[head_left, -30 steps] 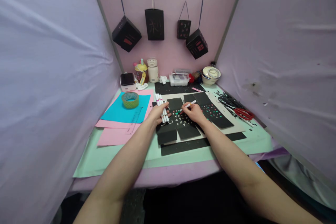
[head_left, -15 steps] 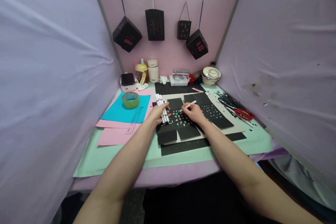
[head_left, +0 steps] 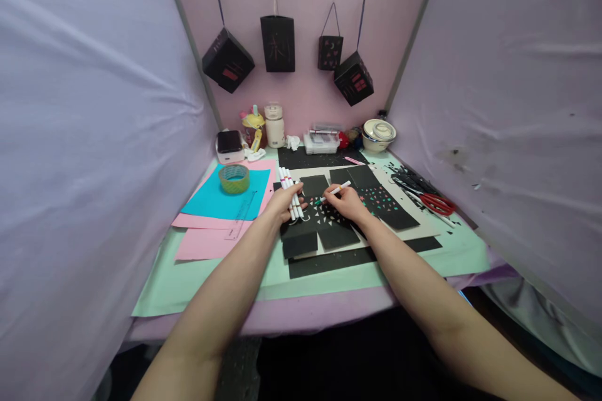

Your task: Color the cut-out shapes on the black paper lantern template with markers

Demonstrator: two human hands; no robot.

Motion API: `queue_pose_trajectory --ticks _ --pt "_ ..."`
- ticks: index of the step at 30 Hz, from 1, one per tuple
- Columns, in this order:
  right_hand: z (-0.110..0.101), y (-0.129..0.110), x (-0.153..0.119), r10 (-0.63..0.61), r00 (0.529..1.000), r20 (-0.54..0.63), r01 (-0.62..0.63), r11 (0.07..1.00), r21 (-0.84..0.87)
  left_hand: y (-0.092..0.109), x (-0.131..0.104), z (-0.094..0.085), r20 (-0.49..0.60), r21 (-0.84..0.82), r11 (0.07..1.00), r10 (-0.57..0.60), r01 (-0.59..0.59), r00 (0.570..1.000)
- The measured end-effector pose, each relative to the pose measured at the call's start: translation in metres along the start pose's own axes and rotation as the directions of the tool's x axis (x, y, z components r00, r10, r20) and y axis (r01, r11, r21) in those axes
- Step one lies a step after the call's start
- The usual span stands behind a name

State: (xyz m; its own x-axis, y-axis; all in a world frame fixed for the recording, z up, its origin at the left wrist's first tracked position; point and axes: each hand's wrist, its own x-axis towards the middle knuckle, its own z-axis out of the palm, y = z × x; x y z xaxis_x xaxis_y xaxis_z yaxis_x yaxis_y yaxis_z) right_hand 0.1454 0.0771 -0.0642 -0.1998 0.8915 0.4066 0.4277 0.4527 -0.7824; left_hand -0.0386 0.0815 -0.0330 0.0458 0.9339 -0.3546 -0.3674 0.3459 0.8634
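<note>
Several white marker pens lie in a bundle in my left hand, thumb over them, above the left side of a black cut-out sheet. Between the fingers of my right hand is a white marker, its green tip pointing down left at the sheet. Small triangular openings in the sheet show pale beneath the tip. Farther right, the openings of the sheet's black panel show pink and green. A pale board lies underneath.
Blue paper, pink paper, a tape roll and a clear ruler lie left. Red-handled scissors rest among black scraps at right. A cup, plastic case and bowl stand behind; black paper lanterns hang above.
My right hand and its marker have shifted very slightly left, with the green tip still at the cut-outs. My left hand keeps its place with the bundle.
</note>
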Motion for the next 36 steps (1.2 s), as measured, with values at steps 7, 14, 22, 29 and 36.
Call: queue_pose_trajectory --ticks 7,14,22,29,36 --pt "-0.0004 -0.0010 -0.0005 0.008 1.000 -0.005 -0.008 1.000 -0.005 -0.0006 0.0010 -0.0005 0.008 -0.002 1.000 0.002 -0.002 1.000" --pt "-0.0024 -0.0024 -0.0001 0.000 0.980 -0.199 0.000 1.000 0.000 -0.0003 0.0010 -0.0004 0.000 0.002 1.000 -0.003 0.003 1.000" --pt "-0.0083 -0.0053 0.0007 -0.029 0.913 -0.406 0.010 0.999 -0.049 -0.0004 -0.0010 -0.0002 -0.018 -0.002 1.000 0.003 -0.003 1.000" --pt "-0.0073 -0.0029 0.0027 0.008 0.909 -0.417 -0.013 1.000 -0.010 -0.0006 -0.0034 0.0015 -0.023 -0.006 1.000 0.022 -0.023 0.999" --pt "-0.0049 -0.0026 0.0032 0.048 0.920 -0.388 -0.041 0.999 0.027 0.0007 -0.0066 0.0031 -0.021 -0.017 1.000 0.016 -0.016 1.000"
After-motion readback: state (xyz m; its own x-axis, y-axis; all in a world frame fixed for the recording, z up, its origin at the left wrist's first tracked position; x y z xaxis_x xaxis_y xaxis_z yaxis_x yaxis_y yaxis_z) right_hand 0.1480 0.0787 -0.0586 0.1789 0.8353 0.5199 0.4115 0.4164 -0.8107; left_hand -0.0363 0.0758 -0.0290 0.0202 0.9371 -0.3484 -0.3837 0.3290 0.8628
